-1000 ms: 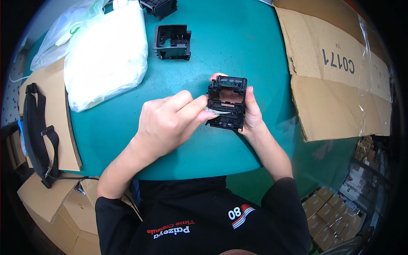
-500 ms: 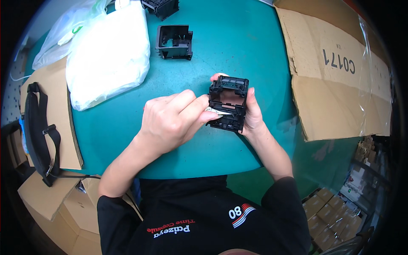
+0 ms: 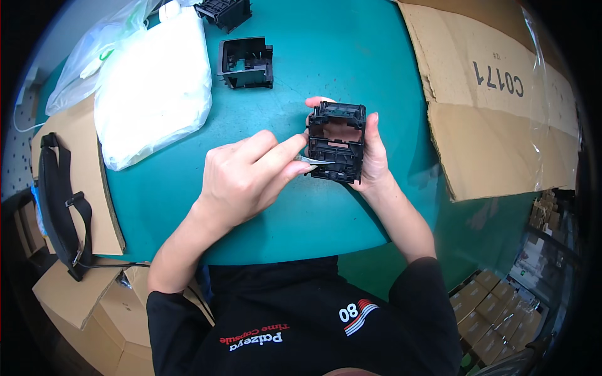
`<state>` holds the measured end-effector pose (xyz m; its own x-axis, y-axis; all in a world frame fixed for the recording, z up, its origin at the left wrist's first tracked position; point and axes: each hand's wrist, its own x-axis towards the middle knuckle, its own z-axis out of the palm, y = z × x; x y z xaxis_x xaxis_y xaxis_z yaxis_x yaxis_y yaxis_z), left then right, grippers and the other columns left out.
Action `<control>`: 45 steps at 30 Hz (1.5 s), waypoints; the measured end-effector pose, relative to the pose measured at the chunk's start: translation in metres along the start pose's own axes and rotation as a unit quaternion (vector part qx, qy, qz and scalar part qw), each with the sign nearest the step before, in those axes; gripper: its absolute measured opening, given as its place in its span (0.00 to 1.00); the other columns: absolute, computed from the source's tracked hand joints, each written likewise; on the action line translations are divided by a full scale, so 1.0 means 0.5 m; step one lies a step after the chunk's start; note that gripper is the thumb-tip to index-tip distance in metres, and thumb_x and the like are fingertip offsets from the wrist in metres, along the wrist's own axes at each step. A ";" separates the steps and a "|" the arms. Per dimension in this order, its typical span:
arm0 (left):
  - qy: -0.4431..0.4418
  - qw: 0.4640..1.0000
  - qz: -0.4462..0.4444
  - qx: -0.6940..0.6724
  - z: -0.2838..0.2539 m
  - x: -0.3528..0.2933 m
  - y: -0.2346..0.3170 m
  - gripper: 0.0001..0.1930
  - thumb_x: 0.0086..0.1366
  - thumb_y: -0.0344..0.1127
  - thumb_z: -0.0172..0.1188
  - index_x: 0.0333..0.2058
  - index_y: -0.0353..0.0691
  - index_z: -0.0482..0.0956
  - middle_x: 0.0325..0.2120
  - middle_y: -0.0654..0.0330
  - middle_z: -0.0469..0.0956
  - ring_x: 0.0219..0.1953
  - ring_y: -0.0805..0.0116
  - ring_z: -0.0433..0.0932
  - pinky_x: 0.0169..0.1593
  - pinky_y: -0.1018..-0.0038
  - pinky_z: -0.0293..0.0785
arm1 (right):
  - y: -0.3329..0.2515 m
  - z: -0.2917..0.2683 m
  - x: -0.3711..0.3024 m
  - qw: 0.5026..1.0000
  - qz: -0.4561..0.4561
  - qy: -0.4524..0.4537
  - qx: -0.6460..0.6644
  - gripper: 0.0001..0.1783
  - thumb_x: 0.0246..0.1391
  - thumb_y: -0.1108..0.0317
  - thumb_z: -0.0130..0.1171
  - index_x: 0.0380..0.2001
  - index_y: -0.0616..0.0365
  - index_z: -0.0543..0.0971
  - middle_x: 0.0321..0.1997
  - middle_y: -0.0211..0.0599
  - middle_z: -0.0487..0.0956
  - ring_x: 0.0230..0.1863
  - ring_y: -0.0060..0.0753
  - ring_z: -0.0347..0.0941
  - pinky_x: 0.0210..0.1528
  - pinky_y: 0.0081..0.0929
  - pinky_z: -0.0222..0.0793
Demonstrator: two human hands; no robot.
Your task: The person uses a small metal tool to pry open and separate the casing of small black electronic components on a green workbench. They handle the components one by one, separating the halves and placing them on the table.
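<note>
A black plastic housing (image 3: 345, 153) with a large opening in its upper half is gripped in my right hand (image 3: 376, 160). My right thumb lies along its right side, and other fingers of that hand show past its upper left corner. From the left comes my left hand (image 3: 241, 175), pinching a thin, pointed, silvery tool (image 3: 321, 162) between thumb and fingers. The tool's tip lies over the lower part of the housing; whether it touches I cannot tell. Its handle is hidden inside my fist, so its exact kind is unclear.
Farther back on the green table (image 3: 301, 225) stand an open black plastic box (image 3: 248, 78) and another black part (image 3: 224, 14). A stuffed white plastic bag (image 3: 153, 94) lies at left, near a black strap bag (image 3: 55, 200). A large cardboard box (image 3: 489, 144) borders the right.
The tool in my left hand has tilted, now showing a thinner edge over the housing. The housing sits slightly higher in view. The background has shifted a little left with the camera.
</note>
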<state>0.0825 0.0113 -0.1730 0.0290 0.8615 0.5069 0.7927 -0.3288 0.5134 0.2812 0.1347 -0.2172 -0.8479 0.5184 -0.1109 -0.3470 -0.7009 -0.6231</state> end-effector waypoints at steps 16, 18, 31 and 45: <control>-0.007 0.985 -0.114 -0.127 -0.005 0.013 0.013 0.38 0.48 0.47 0.83 0.57 0.39 0.80 0.41 0.55 0.78 0.36 0.61 0.84 0.34 0.69 0.83 | -0.021 0.056 0.000 0.671 -0.300 0.014 -0.678 0.56 0.36 0.63 0.85 0.69 0.63 0.68 0.54 0.49 0.77 0.48 0.48 0.78 0.50 0.38 0.78; -0.035 0.986 -0.102 -0.124 0.009 0.010 0.007 0.38 0.48 0.40 0.82 0.59 0.40 0.78 0.48 0.53 0.79 0.42 0.57 0.85 0.38 0.66 0.84 | -0.008 0.049 -0.002 0.645 -0.328 0.004 -0.690 0.56 0.35 0.62 0.86 0.68 0.65 0.67 0.55 0.48 0.78 0.48 0.48 0.78 0.49 0.40 0.78; -0.011 0.988 -0.040 -0.149 0.013 0.004 -0.007 0.35 0.53 0.33 0.79 0.60 0.31 0.77 0.52 0.45 0.82 0.48 0.56 0.84 0.44 0.68 0.83 | -0.035 0.052 0.006 0.668 -0.341 -0.017 -0.661 0.51 0.32 0.65 0.86 0.62 0.64 0.73 0.57 0.50 0.78 0.53 0.50 0.79 0.55 0.39 0.79; 0.065 0.929 -0.055 -0.360 0.013 -0.002 -0.025 0.32 0.52 0.21 0.78 0.55 0.32 0.75 0.59 0.39 0.76 0.49 0.60 0.86 0.44 0.74 0.84 | -0.038 0.030 0.007 0.767 -0.365 -0.016 -0.527 0.57 0.31 0.68 0.88 0.67 0.64 0.69 0.57 0.49 0.77 0.56 0.43 0.77 0.58 0.37 0.77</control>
<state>0.0763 0.0172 -0.1845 -0.1391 0.8663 0.4798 0.1734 -0.4557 0.8731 0.2788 0.1425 -0.1944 -0.5967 0.5600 0.5748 -0.2328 0.5647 -0.7918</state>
